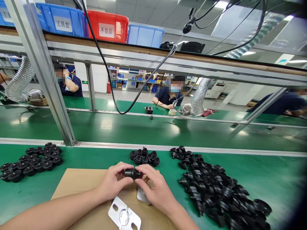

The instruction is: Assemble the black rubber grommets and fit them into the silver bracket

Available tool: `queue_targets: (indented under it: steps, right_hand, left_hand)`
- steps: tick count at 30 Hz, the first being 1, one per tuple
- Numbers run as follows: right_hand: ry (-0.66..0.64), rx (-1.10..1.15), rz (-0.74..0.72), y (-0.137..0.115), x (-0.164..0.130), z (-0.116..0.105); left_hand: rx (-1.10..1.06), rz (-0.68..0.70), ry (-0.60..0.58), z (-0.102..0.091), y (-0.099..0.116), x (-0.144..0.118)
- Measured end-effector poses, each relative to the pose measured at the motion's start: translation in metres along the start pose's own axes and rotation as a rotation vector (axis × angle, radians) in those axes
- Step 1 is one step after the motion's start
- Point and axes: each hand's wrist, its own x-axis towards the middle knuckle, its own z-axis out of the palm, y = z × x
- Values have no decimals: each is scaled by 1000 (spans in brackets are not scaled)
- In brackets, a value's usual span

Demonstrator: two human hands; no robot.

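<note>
black part [132, 173]: middle hidden by fingertips of both hands;
metal plate [142, 195]: mostly under right hand [157, 188];
right-hand pile [216, 191]: cut off at bottom edge

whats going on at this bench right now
A person at a green workbench holds a small black part between both hands, the left hand and right hand gripping it from either side above a sheet of cardboard. A metal plate lies on the cardboard. Piles of similar black parts sit to the left, behind the hands and to the right. Other people work across the conveyor belt.
</note>
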Motion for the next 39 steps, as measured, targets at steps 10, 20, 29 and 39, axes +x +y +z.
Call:
queue_targets:
  steps: [10,20,29,39]
  right_hand:
    - [-22,-15,-14,0,0,-4]
    - [-40,-96,-55,4,1,-3]
    - [-36,-246,-71,1,-2,-1]
    - [-106,-325,36,-9,3,-2]
  left_hand:
    - [29,-25,5,-1,-1,1]
    - [102,14,14,-3,-5,0]
    - [71,-36,17,0,1,-1]
    - [163,47,-82,0,1,-5]
